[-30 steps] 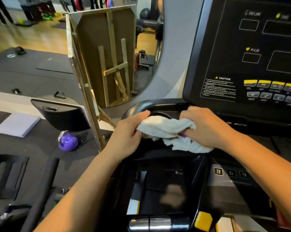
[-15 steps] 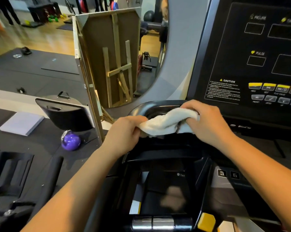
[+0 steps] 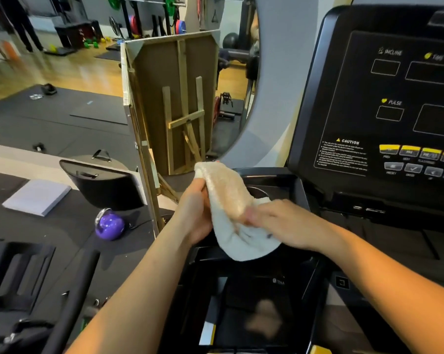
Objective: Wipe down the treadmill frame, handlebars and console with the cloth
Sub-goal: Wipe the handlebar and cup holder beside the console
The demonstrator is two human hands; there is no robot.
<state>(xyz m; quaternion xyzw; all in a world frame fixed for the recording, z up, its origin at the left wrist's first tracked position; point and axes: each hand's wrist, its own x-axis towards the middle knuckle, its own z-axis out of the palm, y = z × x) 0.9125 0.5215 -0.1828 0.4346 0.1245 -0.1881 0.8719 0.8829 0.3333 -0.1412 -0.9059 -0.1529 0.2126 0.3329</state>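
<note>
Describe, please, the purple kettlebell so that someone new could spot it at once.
Find the tall wooden board standing left of the treadmill console. At its foot, on the dark floor mat, sits the kettlebell. It is the only glossy purple, rounded thing there.

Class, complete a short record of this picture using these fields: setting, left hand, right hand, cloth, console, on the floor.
setting: a gym
left hand: grips the left edge of the cloth
right hand: holds the right side of the cloth; fingers blurred
cloth: white, bunched, held between both hands in front of the cup holder
console: black, displays dark, CAUTION label, yellow and grey buttons
on the floor: purple kettlebell on the black mat, left of the hands
</note>
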